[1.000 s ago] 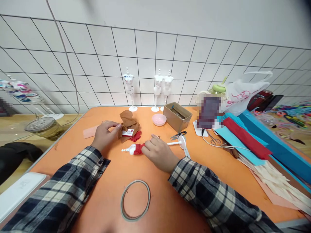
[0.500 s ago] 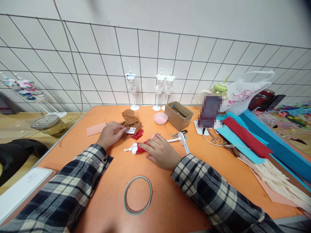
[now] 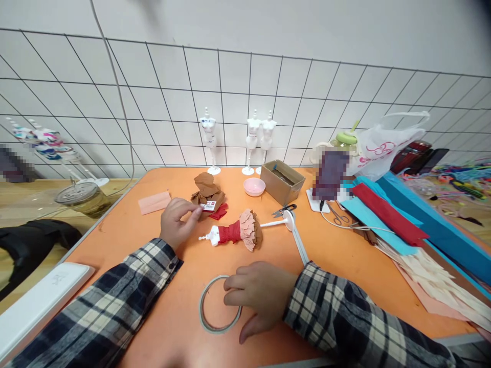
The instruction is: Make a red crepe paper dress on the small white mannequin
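My left hand [image 3: 178, 221] is closed in a pinch, its fingertips at the edge of a small white printed label [image 3: 209, 206]; whatever is between them is too small to make out. The label lies against crumpled brown crepe paper [image 3: 207, 186] and a red scrap [image 3: 219, 211]. My right hand [image 3: 264, 294] hovers over the right side of a roll of tape [image 3: 205, 319], thumb apart and fingers loosely spread. Between my hands lies a small white dress form [image 3: 214, 235] on its side, wearing a red bodice [image 3: 229, 233] and a ruffled pink and brown skirt [image 3: 248, 230].
Behind are a pink bowl [image 3: 254, 187], a cardboard box [image 3: 283, 182], black scissors [image 3: 284, 210] and upright dress forms [image 3: 252, 135]. A phone [image 3: 330, 175] stands right of these, near coloured crepe paper [image 3: 387, 212]. Pink paper [image 3: 154, 203] lies at left.
My right hand has left the dressed form and moved down toward me over the tape roll, uncovering the ruffled skirt. My left hand stays by the label.
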Demonstrator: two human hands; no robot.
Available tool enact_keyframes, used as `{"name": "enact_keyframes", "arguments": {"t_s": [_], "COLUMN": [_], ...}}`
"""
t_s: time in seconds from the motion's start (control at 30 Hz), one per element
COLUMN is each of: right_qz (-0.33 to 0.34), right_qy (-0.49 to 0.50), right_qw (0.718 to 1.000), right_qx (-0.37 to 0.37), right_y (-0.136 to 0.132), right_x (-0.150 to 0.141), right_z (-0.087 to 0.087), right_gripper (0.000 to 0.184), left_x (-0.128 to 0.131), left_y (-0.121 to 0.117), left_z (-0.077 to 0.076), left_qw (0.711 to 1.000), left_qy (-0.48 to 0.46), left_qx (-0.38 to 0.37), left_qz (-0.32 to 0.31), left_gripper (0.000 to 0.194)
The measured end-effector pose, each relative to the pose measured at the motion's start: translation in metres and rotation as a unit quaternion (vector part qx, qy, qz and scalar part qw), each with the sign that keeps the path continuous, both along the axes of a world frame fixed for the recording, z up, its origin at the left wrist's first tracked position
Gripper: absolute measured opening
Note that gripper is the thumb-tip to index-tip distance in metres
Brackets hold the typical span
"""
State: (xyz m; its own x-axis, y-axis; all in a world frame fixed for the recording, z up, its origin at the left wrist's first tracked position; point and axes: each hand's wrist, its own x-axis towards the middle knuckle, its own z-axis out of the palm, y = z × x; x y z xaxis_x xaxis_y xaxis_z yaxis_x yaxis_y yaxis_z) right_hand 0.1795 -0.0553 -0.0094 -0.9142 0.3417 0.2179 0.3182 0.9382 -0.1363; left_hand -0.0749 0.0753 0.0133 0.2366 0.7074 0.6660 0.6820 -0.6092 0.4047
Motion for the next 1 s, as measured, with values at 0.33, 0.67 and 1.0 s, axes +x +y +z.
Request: {"name": "enact_keyframes", "arguments": {"t_s": [0.33, 0.67, 1.0], "right_qz": [-0.044, -0.143, -0.132], "right_qy": [0.198, 0.377, 0.377], "right_qw": [0.979, 0.914, 0.912], "right_qx": [-0.014, -0.047, -0.097], "right_y": [0.017, 0.018, 0.024], "right_x": [0.012, 0.024, 0.031], "right_z": [0.002, 0.018, 0.016], "right_gripper": [0.037, 0.042, 0.020], "left_x": [0.042, 0.056, 0.055], "left_y": [-0.088, -0.095, -0.095], "left_z": [0.016, 0.002, 0.001], "left_qw": [0.915, 0.895, 0.916], "left_qy": [0.160, 0.119, 0.137], "left_qx": [-0.020, -0.077, -0.019], "left_qz": [-0.370, -0.422, -0.376], "left_gripper": [0.062, 0.046, 0.019]}}
